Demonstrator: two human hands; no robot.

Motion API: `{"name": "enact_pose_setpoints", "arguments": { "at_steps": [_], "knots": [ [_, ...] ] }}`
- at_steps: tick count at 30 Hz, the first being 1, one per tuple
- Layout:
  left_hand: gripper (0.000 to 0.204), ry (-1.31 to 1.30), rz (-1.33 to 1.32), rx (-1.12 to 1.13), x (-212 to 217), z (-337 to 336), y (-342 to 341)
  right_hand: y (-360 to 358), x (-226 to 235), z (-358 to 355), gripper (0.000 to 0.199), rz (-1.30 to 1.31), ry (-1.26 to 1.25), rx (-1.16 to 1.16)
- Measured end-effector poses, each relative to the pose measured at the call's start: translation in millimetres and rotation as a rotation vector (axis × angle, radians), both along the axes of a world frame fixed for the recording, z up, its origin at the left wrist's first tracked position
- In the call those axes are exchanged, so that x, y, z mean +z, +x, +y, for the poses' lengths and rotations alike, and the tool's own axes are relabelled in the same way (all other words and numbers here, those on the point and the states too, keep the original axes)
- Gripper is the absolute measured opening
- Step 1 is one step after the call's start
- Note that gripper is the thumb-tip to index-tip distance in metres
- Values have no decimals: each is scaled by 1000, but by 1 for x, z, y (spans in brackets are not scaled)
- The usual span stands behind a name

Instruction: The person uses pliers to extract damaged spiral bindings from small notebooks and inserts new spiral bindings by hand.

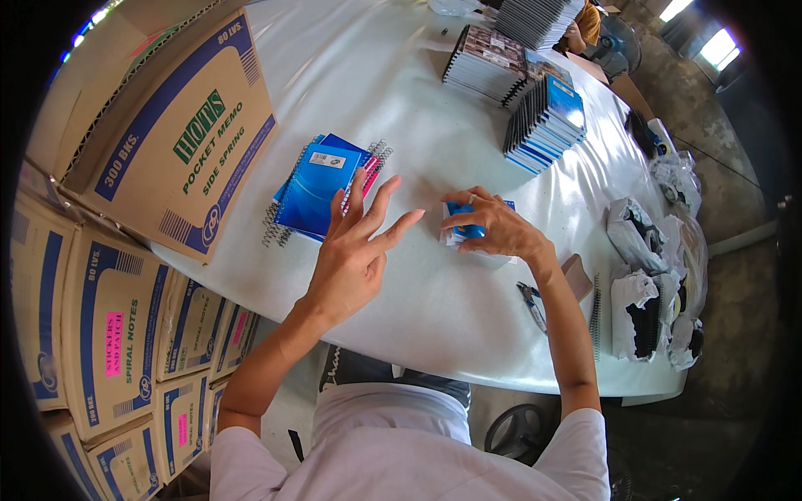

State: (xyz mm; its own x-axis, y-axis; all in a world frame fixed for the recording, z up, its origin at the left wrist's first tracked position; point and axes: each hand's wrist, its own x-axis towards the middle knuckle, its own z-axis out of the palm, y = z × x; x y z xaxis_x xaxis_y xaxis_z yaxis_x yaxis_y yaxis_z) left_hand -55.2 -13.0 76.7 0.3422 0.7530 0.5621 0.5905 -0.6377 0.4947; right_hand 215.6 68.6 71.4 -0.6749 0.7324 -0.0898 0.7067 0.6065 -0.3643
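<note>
My right hand (493, 225) rests on a small stack of blue-covered pocket notebooks (461, 231) on the white table (401, 100), fingers curled over the top one and gripping it. My left hand (355, 250) hovers just left of that stack, fingers spread apart, holding nothing. Behind my left hand lies a loose pile of blue and pink spiral notebooks (322, 188), fanned out with their wire spines showing.
An open cardboard carton (180, 134) sits on the table's left edge, with more cartons (109, 334) stacked below. Stacks of notebooks (545, 123) stand at the far side. Pliers (529, 302), a small brown block (577, 275) and bags of black wire coils (656, 292) lie to the right.
</note>
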Motion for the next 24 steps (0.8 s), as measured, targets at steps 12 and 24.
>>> {"name": "enact_pose_setpoints", "arguments": {
  "at_steps": [12, 24],
  "knots": [
    [69, -132, -111, -101, -23, -9, 11, 9, 3, 10, 42, 80, -128, 53],
    [50, -933, -705, -259, -46, 10, 43, 17, 11, 19, 41, 122, -192, 82]
  ]
}}
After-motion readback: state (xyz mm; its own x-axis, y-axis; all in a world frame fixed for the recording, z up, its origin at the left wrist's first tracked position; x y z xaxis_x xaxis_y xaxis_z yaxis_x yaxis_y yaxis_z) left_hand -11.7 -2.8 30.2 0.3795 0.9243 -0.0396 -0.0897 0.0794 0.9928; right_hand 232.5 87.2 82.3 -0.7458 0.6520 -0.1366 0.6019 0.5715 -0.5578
